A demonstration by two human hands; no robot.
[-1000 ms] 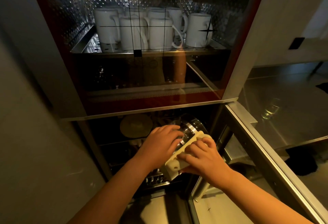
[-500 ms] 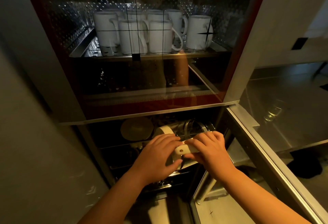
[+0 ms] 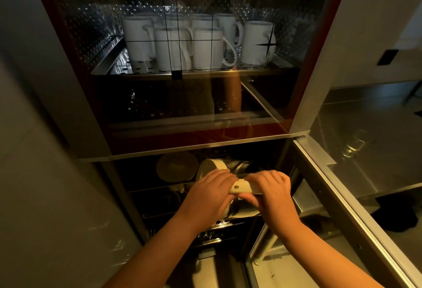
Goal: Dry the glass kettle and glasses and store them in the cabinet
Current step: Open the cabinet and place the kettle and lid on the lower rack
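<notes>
The glass kettle (image 3: 239, 169), with a cream base and a cream handle, lies on its side in the cabinet's open lower compartment (image 3: 141, 173). My left hand (image 3: 211, 194) curls around the kettle's body at the handle's left end. My right hand (image 3: 269, 189) grips the cream handle from the right. Most of the glass body is hidden behind both hands. A drinking glass (image 3: 351, 146) stands on the steel counter to the right.
Several white mugs (image 3: 205, 45) stand on the upper shelf behind the shut glass door (image 3: 137, 105). A round cream disc (image 3: 177, 166) stands left of the kettle. The lower door (image 3: 342, 207) hangs open at right. A dark cloth (image 3: 397, 214) lies below the counter (image 3: 376, 128).
Both hands have pushed the kettle deeper into the lower compartment and turned it onto its side, so its handle now lies level.
</notes>
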